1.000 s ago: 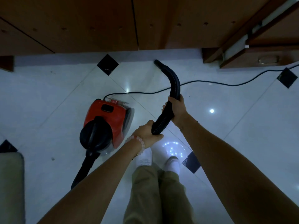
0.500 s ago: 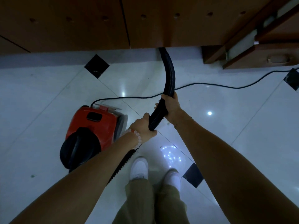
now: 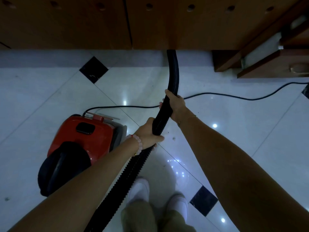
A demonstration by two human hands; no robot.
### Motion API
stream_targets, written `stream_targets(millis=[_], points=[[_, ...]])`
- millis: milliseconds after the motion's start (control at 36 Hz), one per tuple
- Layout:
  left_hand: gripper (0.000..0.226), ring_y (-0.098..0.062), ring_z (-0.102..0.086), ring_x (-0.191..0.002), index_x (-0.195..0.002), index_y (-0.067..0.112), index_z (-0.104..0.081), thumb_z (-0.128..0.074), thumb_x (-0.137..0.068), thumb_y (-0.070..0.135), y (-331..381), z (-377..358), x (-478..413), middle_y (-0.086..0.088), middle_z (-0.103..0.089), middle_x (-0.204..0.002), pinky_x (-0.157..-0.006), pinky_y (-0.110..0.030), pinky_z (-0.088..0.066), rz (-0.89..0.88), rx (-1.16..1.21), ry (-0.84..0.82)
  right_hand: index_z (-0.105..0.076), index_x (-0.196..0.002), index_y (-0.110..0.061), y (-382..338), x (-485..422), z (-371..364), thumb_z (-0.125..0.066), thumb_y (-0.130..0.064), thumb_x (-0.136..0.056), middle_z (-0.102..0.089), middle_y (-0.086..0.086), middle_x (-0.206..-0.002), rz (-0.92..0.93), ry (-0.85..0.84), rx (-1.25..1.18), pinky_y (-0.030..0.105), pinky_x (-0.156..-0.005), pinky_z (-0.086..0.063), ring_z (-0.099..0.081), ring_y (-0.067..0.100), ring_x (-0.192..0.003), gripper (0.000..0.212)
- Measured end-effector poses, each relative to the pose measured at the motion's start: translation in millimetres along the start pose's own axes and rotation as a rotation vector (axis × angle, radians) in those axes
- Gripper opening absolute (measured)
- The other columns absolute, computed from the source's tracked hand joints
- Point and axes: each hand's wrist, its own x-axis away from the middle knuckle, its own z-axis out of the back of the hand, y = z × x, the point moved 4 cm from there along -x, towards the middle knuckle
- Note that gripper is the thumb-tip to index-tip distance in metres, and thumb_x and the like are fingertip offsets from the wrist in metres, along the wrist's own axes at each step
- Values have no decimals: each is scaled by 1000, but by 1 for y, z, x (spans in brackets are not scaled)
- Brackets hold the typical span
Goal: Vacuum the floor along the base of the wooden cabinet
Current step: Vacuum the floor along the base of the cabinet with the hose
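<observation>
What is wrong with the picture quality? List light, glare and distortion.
Head view: dim overall, bluish cast; lights glare as small bright spots on the glossy floor; the wide-angle lens makes the forearms loom large near the bottom edge; the black hose loses detail against the shadow below the wooden cabinet; no marked blur.

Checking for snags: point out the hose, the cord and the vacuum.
hose (image 3: 174, 72), head view, smooth upper section.
cord (image 3: 207, 93), head view, stretch lying on the floor.
vacuum (image 3: 66, 136), head view, red shell.
</observation>
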Motion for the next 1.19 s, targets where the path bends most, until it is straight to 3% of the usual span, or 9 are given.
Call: stream_targets(millis=[194,361,611,694,778,917,1194], points=[[72,-16,-58,-60,-141,40,-24,-60,-84,14,11,-7,-14,-7,-60,-100,-54,-25,-52,-62,53,-15,-50,-106,-4,-7,-24,12,-55,-27,-96,-50,9,-75,49,94,78,35,-56,-52,-53,19,-56,26],[74,-19,-58,-62,-144,37,-22,-58,-84,12,20,-16,-22,-9,-60,-99,-66,-35,-56,-72,11,-11,-51,-105,-4,-13,-24,28,-52,-28,-97,-51,10,-72,72,146,65,30,-49,-49,-52,20,-52,25],[72,-20,-57,-64,-143,38,-24,-57,-84,12,29,-34,-17,-8,-57,-103,-69,-39,-57,-52,11,-44,-51,-107,-4,-17,-13,53,-48,-28,-99,-52,9,-72,49,202,84,32,-50,-49,-54,19,-58,25],[71,-21,-59,-66,-142,40,-25,-56,-84,13,30,-38,-14,-10,-59,-106,-70,-41,-58,-46,-16,-54,-52,-117,-1,-15,-8,60,-47,-28,-99,-52,9,-73,43,226,66,32,-50,-48,-54,19,-58,33],[70,-20,-59,-64,-141,41,-25,-56,-84,14,30,-43,-11,-13,-61,-107,-67,-39,-58,-38,-35,-66,-51,-125,1,-12,-2,68,-46,-28,-99,-52,9,-73,33,253,50,32,-51,-49,-55,19,-59,40],[71,-14,-56,-56,-141,42,-25,-55,-83,13,31,-55,-2,-1,-56,-90,-56,-26,-53,-32,-49,-99,-48,-127,1,-7,12,86,-44,-30,-100,-54,10,-72,7,289,36,32,-57,-52,-56,20,-59,41],[73,-15,-58,-63,-143,42,-22,-56,-84,15,34,-72,18,-4,-57,-108,-62,-26,-53,-57,-120,-105,-49,-126,0,-2,40,107,-45,-29,-100,-53,10,-71,-37,342,-32,30,-57,-52,-54,19,-57,39]])
